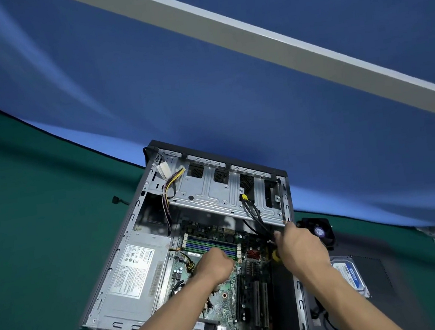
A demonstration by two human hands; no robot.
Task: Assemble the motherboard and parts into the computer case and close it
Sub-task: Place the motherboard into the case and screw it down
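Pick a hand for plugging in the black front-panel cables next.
Right, probably. The right hand is already at the black cables near the case's right wall. The left hand rests on the motherboard, farther from them.

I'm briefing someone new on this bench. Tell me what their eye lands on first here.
First the open computer case lying on the green table, its motherboard bare in the middle and the grey power supply at its left. Next both hands inside it: the left hand over the board, the right hand near black cables. Right of the case lie a hard drive and a fan.
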